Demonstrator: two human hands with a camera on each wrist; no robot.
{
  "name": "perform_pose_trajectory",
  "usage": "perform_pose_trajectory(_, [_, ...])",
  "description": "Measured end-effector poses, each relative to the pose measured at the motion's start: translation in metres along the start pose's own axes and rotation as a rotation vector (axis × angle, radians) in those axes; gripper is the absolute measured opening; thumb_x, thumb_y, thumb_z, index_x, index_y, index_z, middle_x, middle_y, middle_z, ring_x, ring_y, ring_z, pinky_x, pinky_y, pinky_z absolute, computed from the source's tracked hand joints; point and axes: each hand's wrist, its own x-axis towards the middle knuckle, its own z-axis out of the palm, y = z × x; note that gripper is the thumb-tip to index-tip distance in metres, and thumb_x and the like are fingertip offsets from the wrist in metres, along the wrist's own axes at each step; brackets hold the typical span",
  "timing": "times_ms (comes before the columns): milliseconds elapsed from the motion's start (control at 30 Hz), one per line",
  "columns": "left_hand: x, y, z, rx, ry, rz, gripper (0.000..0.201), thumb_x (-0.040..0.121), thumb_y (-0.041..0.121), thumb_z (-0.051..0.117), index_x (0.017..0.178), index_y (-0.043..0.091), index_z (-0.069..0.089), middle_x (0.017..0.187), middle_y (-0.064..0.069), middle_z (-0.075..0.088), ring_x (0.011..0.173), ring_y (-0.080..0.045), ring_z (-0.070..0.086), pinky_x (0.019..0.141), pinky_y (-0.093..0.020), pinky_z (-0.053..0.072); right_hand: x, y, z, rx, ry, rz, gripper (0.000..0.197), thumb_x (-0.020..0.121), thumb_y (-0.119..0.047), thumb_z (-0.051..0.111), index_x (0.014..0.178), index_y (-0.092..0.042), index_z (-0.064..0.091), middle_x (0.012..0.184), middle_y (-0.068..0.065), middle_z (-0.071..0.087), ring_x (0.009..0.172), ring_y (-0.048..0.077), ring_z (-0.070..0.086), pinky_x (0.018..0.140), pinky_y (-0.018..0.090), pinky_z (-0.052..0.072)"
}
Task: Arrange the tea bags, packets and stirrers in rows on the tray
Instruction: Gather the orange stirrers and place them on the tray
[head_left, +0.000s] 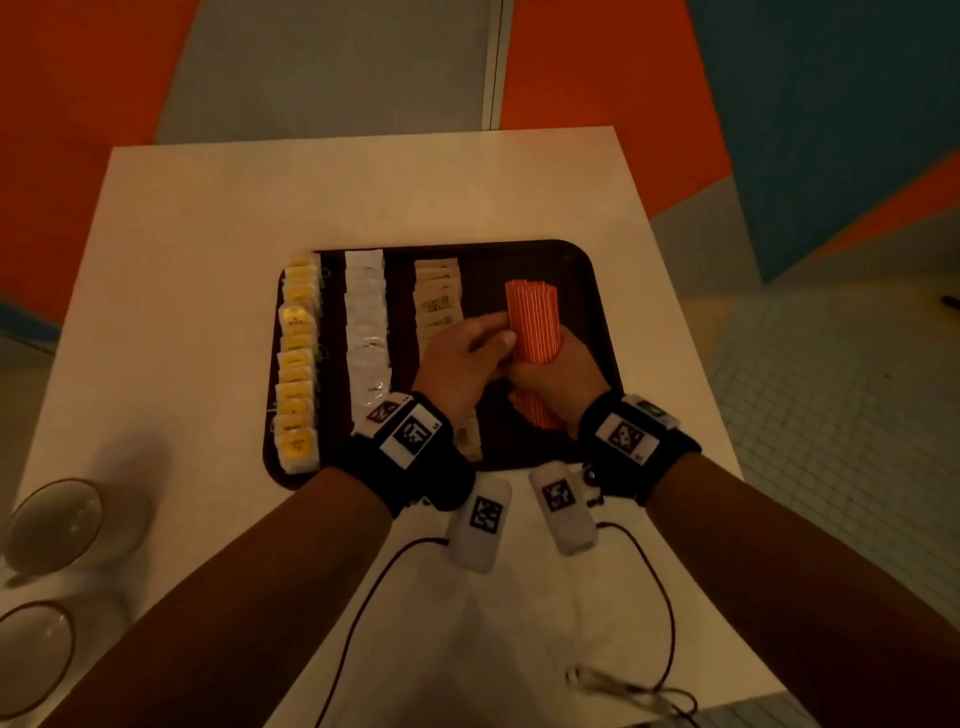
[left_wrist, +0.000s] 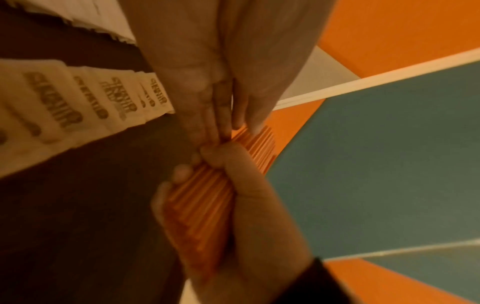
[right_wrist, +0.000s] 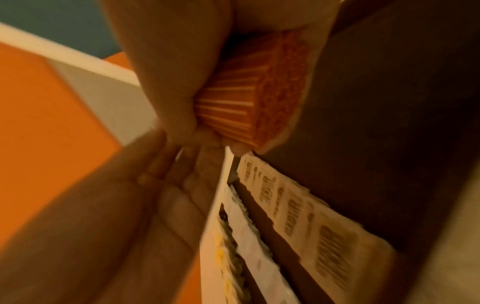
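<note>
A dark tray (head_left: 587, 270) lies on the white table (head_left: 363, 192). From left to right it holds a row of yellow tea bags (head_left: 296, 364), a row of white packets (head_left: 366, 332) and a row of brown packets (head_left: 439, 301). My right hand (head_left: 550, 374) grips a thick bundle of orange striped stirrers (head_left: 532, 322) over the tray's right part. In the right wrist view its fingers wrap the stirrers (right_wrist: 249, 98). My left hand (head_left: 467, 353) lies with straight fingers against the bundle's left side, thumb on top. The brown packets (left_wrist: 64, 109) run beside it.
Two glass cups (head_left: 57, 519) (head_left: 31, 654) stand at the table's left front edge. Two white tagged modules (head_left: 480, 519) (head_left: 561, 509) with black cables lie just in front of the tray. Orange and blue wall panels rise behind the table.
</note>
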Motion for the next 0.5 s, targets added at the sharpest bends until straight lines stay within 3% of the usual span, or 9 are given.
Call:
perform_pose_trajectory(67, [0.018,-0.004,0.002,0.027,-0.038,-0.094,0.033,0.093,0.017,0.05,0.124,0.01,0.056,0.121,-0.01,0.062,0.108,-0.02,0.061,0.084,-0.027,0.055,0.021,-0.001,-0.008,-0.039,-0.004,0.05,0.052,0.072,-0.012,0.071,0.118,-0.012,0.047,0.094,0.012,0.062,0.077,0.025,0.064,0.068,0.039,0.057])
perform_pose_trajectory(167, [0.041,-0.008,0.007,-0.104,-0.016,-0.295,0.031,0.092,0.014,0.051,0.121,0.003,0.056,0.121,-0.017,0.06,0.104,-0.025,0.061,0.08,-0.031,0.055,0.05,0.0,-0.015,-0.195,-0.027,0.066,0.042,0.071,-0.019,0.072,0.108,-0.008,0.054,0.093,0.01,0.062,0.084,0.023,0.063,0.073,0.036,0.055])
perform_pose_trajectory(300, [0.07,-0.005,0.006,-0.055,-0.032,-0.374,0.027,0.091,0.015,0.054,0.114,0.002,0.058,0.12,-0.019,0.059,0.109,-0.03,0.058,0.083,-0.04,0.054,0.078,0.002,-0.016,-0.251,-0.099,0.126,0.045,0.07,-0.03,0.071,0.105,-0.004,0.059,0.104,0.021,0.065,0.094,0.031,0.064,0.085,0.041,0.054])
perform_pose_trajectory(367, [0.082,-0.006,0.004,0.004,-0.016,-0.369,0.026,0.091,0.016,0.054,0.111,0.001,0.06,0.117,-0.018,0.06,0.108,-0.03,0.059,0.085,-0.043,0.054,0.086,-0.002,-0.014,-0.298,-0.109,0.141,0.038,0.078,-0.024,0.068,0.108,-0.003,0.058,0.105,0.02,0.064,0.094,0.03,0.063,0.082,0.037,0.053])
perform_pose_trajectory(500, [0.101,-0.01,0.0,0.133,0.003,-0.346,0.013,0.089,0.015,0.056,0.09,0.006,0.066,0.11,-0.019,0.064,0.102,-0.03,0.062,0.088,-0.05,0.053,0.101,-0.006,-0.012,-0.378,-0.086,0.151,0.036,0.08,-0.02,0.066,0.109,0.0,0.058,0.095,0.015,0.061,0.084,0.023,0.059,0.062,0.023,0.048])
